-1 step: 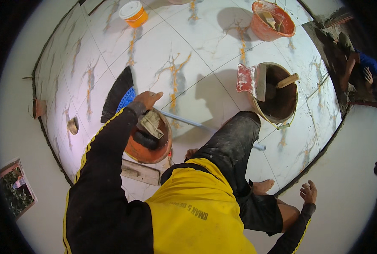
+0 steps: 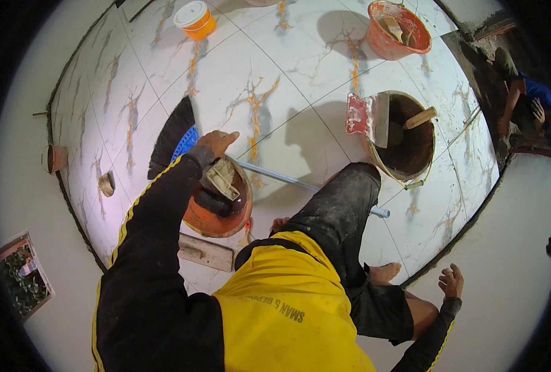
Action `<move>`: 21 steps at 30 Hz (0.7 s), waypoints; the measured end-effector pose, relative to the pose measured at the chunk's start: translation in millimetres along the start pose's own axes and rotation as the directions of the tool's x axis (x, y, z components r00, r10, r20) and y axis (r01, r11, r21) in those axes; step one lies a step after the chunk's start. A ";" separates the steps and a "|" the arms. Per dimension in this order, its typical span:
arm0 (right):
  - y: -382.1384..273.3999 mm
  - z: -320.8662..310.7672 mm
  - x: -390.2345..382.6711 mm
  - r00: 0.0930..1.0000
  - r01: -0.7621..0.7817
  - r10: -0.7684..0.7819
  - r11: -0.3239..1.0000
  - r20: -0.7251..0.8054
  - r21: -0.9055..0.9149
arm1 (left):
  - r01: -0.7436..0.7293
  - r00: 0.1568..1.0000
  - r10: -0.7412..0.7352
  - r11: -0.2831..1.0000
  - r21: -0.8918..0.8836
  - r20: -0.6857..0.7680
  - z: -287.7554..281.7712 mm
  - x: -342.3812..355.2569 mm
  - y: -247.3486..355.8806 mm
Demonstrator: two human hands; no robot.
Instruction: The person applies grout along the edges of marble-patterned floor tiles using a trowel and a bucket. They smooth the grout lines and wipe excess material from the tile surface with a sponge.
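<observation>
My left hand (image 2: 216, 144), fingers apart with nothing visible in them, hovers over an orange basin (image 2: 241, 208) holding a beige tool (image 2: 221, 181) and a dark lump. It is beside a blue broom head (image 2: 185, 139) with black bristles; a pale blue pole (image 2: 275, 176) passes under my leg. My right hand (image 2: 451, 282) is raised beside my right leg, fingers loosely apart, empty. A wooden-handled float (image 2: 207, 252) lies below the basin. A dark bucket (image 2: 411, 161) has a red-and-steel scraper (image 2: 366, 115) across its rim and a wooden handle (image 2: 420, 118) sticking up.
A red bucket (image 2: 380, 46) with a brush, an orange-lidded tub (image 2: 198, 25) and a small cup (image 2: 106, 184) stand on marble-look tiles. A small pot (image 2: 56, 158) is by the left edge. Another person (image 2: 529, 93) in blue crouches at the far right, beside rough dark ground.
The pale blue pole has shifted very slightly upward at its right end. My left hand has barely moved.
</observation>
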State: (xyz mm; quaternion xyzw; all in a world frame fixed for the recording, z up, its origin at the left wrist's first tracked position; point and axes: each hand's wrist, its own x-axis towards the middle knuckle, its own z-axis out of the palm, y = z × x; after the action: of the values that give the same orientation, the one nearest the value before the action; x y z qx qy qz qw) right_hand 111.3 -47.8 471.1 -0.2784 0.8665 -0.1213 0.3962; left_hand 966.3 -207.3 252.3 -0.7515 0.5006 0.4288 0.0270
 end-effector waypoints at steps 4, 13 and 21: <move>3.8 -1.1 -1.3 1.000 0.004 -0.004 1.000 -0.017 0.007 | -0.111 0.982 0.083 0.981 -0.161 -0.173 -21.9 18.7 11.0; -6.8 1.7 -2.9 0.995 0.097 -0.097 0.995 -0.025 -0.001 | -0.496 0.679 0.692 0.679 0.542 -0.245 -50.9 -113.1 87.4; -26.6 7.9 7.2 0.966 0.224 -0.245 0.954 -0.088 -0.199 | -0.770 0.589 0.500 0.587 0.251 0.635 -55.3 -188.7 179.6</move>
State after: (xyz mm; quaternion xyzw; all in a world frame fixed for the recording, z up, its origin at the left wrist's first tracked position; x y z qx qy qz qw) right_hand 123.8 -73.6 473.0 -0.4082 0.8555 -0.1009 0.3021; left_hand 836.5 -185.0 483.8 -0.3361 0.8112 0.4396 0.1887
